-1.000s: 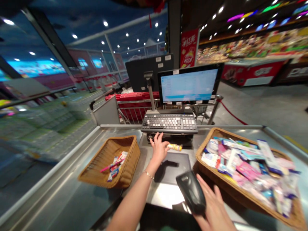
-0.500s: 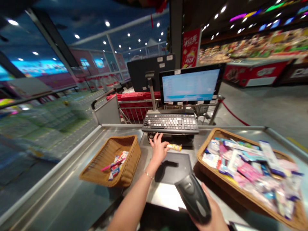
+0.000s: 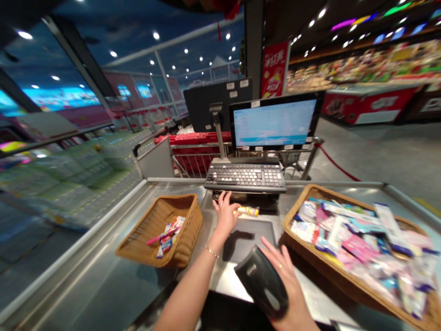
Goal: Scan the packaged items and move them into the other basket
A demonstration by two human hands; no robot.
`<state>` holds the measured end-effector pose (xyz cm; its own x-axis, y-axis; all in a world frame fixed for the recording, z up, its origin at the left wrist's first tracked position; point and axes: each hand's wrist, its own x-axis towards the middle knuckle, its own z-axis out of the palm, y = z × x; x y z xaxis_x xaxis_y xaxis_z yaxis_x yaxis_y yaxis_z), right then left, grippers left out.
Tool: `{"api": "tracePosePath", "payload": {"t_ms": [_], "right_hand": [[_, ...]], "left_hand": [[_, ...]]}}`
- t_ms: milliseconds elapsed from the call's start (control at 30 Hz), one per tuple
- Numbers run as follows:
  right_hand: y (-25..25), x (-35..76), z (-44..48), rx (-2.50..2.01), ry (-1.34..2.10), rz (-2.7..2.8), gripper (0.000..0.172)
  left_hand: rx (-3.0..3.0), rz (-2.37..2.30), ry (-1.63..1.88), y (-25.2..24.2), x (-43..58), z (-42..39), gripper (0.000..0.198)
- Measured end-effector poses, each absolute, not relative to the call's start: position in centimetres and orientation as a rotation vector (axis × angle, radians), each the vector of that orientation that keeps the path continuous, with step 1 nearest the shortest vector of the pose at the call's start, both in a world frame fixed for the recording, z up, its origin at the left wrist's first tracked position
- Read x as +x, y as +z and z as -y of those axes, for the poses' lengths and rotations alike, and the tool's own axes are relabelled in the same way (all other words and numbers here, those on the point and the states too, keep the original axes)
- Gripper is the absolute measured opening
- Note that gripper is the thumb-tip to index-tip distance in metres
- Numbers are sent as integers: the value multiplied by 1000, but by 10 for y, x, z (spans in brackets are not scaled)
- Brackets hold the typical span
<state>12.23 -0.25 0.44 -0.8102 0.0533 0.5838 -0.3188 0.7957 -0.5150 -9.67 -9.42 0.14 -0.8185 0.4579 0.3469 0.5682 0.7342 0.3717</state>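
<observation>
My left hand (image 3: 227,216) pinches one end of a small yellow-and-white wrapped candy roll (image 3: 248,211) between thumb and fingertips, other fingers spread. It hovers above a dark square pad (image 3: 258,230) on the counter, just below the keyboard (image 3: 245,176). A black barcode scanner (image 3: 263,282) lies against my right hand (image 3: 289,282), its head pointing up and left. The right fingers stretch along the scanner's right side; the thumb is hidden behind it, so the grip looks loose.
At left a wicker basket (image 3: 191,234) contains a few small packets. Another wicker basket (image 3: 292,225) at right is heaped with wrapped packets. Behind the keyboard stand a lit monitor (image 3: 274,123) and a second dark screen (image 3: 206,103). A metal rim (image 3: 79,241) edges the counter.
The barcode scanner has shifted left and tilted further, and my right fingers have straightened out beside it. My left hand keeps the candy roll at nearly the same spot.
</observation>
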Motion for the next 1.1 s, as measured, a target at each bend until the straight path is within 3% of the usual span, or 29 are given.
{"api": "tracePosePath", "payload": {"t_ms": [200, 1100], "right_hand": [[10, 119, 5, 156, 675, 2546, 53], [17, 116, 26, -18, 811, 2660, 44]], "left_hand": [[-791, 2701, -682, 0, -99, 101, 19], [-708, 2725, -606, 2, -102, 122, 20]]}}
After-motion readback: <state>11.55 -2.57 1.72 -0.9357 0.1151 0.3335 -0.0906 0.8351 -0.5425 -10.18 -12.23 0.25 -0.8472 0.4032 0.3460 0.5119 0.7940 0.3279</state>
